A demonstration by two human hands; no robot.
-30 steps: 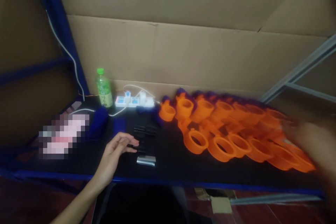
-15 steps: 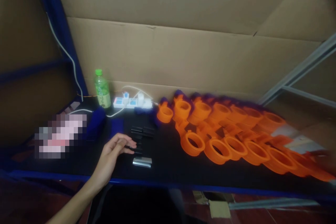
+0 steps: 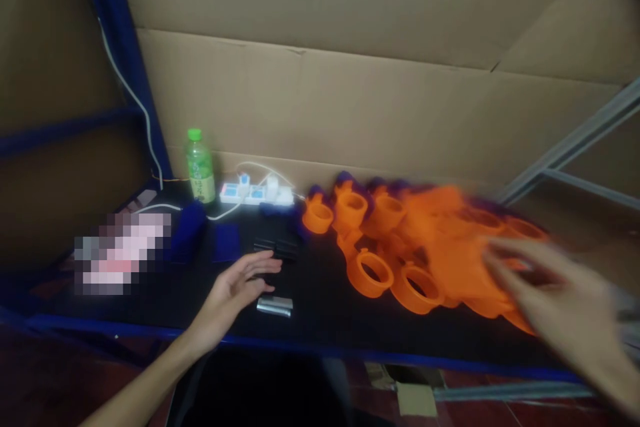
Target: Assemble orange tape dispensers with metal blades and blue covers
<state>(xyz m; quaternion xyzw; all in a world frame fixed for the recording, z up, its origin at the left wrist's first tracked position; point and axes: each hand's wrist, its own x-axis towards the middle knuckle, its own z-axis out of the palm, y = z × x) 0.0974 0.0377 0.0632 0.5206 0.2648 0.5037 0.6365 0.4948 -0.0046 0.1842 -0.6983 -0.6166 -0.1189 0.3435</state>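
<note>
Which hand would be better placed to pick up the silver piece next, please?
Probably the left hand: open and close to the silver piece, while the right hand is farther off, apparently holding an orange part.

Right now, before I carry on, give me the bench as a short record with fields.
left hand: open, nothing visible in it
nearest it: black pieces and silver piece; contact unclear
right hand: motion-blurred, appears to hold an orange part
right side: other orange parts with rings, in rows
back: upright green-capped bottle, left of white power strip
left of black pieces: dark blue pieces
</note>
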